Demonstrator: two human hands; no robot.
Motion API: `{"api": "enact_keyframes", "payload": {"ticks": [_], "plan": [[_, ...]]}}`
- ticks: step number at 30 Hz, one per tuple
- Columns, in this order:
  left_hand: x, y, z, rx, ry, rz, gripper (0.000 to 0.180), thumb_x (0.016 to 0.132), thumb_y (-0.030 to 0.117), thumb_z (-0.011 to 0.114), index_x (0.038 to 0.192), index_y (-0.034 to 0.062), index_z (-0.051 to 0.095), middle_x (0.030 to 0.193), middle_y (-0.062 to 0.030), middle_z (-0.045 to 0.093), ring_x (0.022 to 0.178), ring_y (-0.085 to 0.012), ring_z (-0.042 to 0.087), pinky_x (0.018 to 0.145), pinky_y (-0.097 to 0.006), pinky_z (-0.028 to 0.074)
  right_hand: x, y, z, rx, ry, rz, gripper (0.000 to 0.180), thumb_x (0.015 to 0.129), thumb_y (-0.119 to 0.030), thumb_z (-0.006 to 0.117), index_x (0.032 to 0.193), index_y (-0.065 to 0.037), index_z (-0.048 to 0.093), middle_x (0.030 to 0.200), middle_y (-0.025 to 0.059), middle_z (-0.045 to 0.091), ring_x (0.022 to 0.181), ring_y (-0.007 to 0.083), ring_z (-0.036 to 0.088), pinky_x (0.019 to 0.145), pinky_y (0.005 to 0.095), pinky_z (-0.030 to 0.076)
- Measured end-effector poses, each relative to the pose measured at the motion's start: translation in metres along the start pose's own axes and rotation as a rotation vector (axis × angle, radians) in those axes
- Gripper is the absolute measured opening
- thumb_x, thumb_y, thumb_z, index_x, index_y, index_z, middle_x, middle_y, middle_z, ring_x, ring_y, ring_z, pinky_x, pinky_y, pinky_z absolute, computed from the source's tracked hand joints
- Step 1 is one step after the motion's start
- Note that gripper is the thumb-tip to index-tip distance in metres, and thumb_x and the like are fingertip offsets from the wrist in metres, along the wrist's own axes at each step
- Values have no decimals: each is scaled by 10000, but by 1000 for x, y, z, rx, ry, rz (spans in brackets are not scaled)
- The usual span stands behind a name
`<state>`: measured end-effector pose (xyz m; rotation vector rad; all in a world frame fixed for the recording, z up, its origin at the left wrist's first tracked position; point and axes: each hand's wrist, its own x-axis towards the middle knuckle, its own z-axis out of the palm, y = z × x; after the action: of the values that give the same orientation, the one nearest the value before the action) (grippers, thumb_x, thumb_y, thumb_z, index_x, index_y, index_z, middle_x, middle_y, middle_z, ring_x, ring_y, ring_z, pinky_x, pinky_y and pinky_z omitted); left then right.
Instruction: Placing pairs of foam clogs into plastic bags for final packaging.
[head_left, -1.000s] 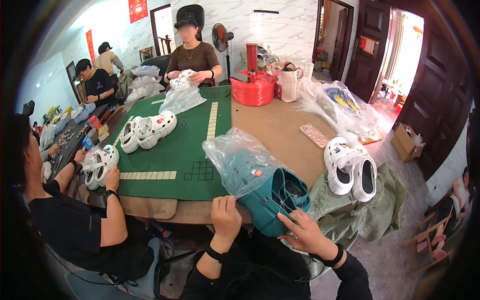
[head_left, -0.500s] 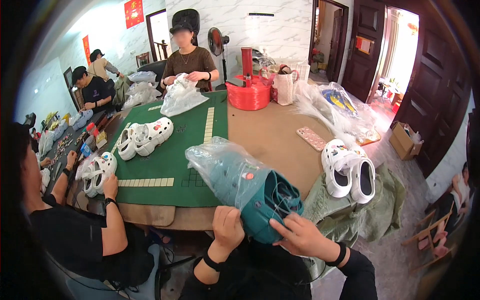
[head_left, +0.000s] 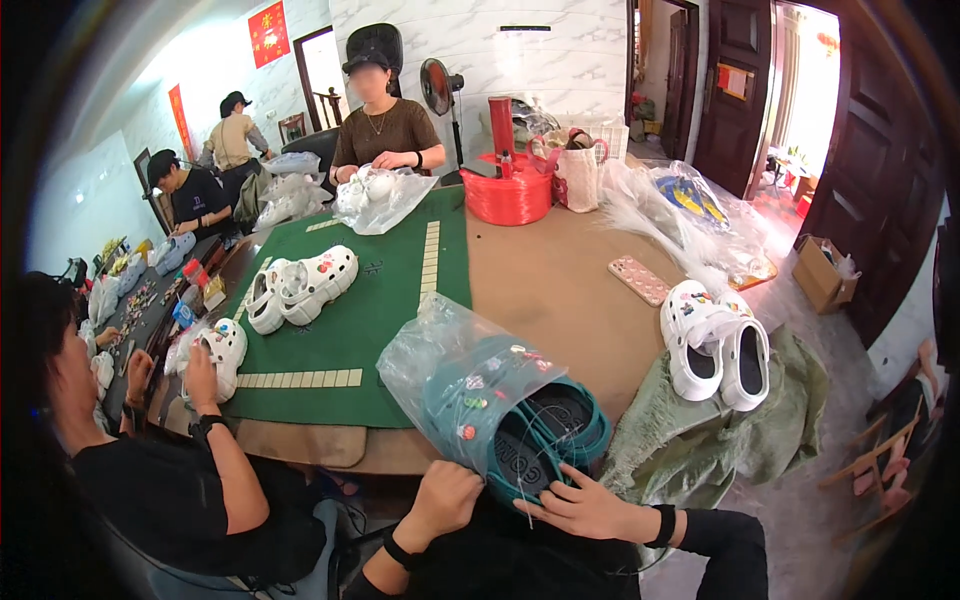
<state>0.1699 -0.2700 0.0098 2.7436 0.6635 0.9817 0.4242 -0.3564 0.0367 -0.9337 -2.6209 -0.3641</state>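
A pair of teal clogs [head_left: 540, 425] with small charms on the toes lies at the table's front edge, toes pushed into a clear plastic bag [head_left: 425, 345]. The heel ends stick out toward me, showing dark insoles and a thin pale string [head_left: 531, 515]. Closed in a fist, my left hand [head_left: 447, 500] grips the bag's edge beside the nearer clog. My right hand [head_left: 592, 508] holds the heel rim of that clog, its fingers over the edge. Right of them, a pair of white clogs [head_left: 712, 350] rests on a green woven sack [head_left: 660, 450].
White clogs [head_left: 305, 288] lie on the green mat [head_left: 300, 400]. Left, a person [head_left: 150, 500] handles white clogs [head_left: 228, 350]; opposite, another [head_left: 385, 135] handles a bagged white pair [head_left: 375, 190]. Red twine [head_left: 508, 195], a phone [head_left: 638, 280] and clear bags [head_left: 735, 235] occupy the table.
The clogs have tipped so their openings and insoles show more. The bag covers less of them near my hands. My right hand has shifted slightly down along the heel.
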Motion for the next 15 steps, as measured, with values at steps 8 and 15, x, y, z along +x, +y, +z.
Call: {"api": "enact_keyframes", "payload": {"ticks": [8,15], "plan": [[13,-109,-10,-1197,843,-1090,407,967,393,449,1215,70,451,1014,-70,539,886,-166,532,798,-328,463,-38,8,13,96,97,-73,516,839,-118,569,1349,-144,490,879,28,382,868,166,483,966,440,427],[12,-156,-51,-702,842,-1076,211,882,163,622,1049,67,536,818,-16,570,629,-128,524,523,-262,436,-39,5,15,106,124,-60,486,840,-148,582,1321,-139,518,879,25,408,856,163,493,976,437,433]]}}
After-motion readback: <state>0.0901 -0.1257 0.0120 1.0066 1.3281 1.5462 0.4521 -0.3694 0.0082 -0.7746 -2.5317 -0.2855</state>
